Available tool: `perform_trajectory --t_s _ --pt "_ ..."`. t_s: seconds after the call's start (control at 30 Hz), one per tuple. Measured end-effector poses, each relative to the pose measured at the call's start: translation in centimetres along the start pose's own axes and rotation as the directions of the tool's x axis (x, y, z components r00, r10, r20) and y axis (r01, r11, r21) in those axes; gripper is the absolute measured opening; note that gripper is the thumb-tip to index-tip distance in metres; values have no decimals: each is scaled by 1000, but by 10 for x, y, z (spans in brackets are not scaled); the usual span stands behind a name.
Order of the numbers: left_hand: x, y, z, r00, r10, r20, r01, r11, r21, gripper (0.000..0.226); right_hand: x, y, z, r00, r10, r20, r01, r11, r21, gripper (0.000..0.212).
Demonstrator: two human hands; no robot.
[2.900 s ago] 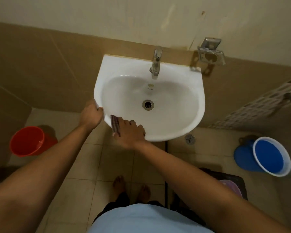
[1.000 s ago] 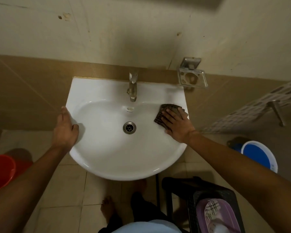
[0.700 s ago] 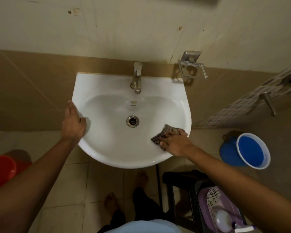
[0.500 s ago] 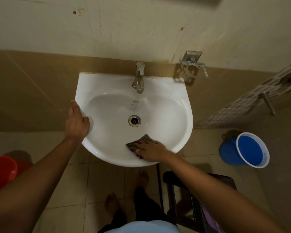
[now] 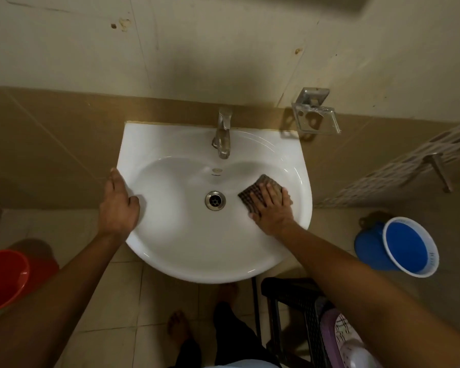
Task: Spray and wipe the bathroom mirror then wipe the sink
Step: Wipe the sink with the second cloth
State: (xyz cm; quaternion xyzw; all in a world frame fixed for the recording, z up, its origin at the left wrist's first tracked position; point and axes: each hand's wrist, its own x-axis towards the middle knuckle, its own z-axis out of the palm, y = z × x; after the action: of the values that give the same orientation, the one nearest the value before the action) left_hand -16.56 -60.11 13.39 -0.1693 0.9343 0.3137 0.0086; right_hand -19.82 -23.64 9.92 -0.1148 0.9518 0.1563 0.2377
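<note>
Both hands at sink (image 5: pixel 197 256): rim, bowl.

Red bucket (image 5: pixel 3 277): cut by left frame edge. Cloth (image 5: pixel 252 193): near half hidden under right hand (image 5: pixel 272 208). Left hand (image 5: pixel 118 205): fingers (image 5: pixel 116 179) wrap sink (image 5: pixel 197 256) rim, tips hidden. Purple basin (image 5: pixel 340 338) on black stool (image 5: pixel 298 301): cut off at bottom; contents blurred. Print under overflow hole (image 5: pixel 217 170): too small to read.
</note>
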Motion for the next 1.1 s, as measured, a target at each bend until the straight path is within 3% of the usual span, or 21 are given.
perform_trajectory --t_s 0.1,0.23,0.4,0.53,0.6,0.7,0.8,1.0,1.1 --pt "2 -1 1 1000 -4 -2 4 1000 7 72 22 4 -1 992 -70 -107 65 997 -46 65" --pt "4 -2 2 1000 5 -7 -5 1000 14 72 32 -5 4 989 -103 -102 103 995 -4 62" --pt "1 2 0 1000 1 -5 0 1000 26 73 3 -30 11 1000 6 22 -9 989 149 63" --pt "0 6 -1 1000 1 -3 -1 1000 13 74 -38 -85 0 961 -176 215 87 926 368 61" --pt "0 5 -2 1000 -5 -4 5 1000 12 74 -41 -118 -12 929 -275 247 143 884 445 61" --pt "0 1 -2 1000 2 -10 -2 1000 23 74 -19 -161 -23 929 -321 184 177 821 542 61" --pt "1 -1 0 1000 8 -6 -7 1000 27 74 17 -177 -25 964 -260 58 181 799 573 63" --pt "4 -5 4 1000 20 -14 -20 1000 22 74 42 -109 4 979 -145 -146 189 914 358 61" --pt "3 -6 4 1000 17 -8 -17 1000 10 74 21 -76 8 985 -43 -168 107 913 394 58"
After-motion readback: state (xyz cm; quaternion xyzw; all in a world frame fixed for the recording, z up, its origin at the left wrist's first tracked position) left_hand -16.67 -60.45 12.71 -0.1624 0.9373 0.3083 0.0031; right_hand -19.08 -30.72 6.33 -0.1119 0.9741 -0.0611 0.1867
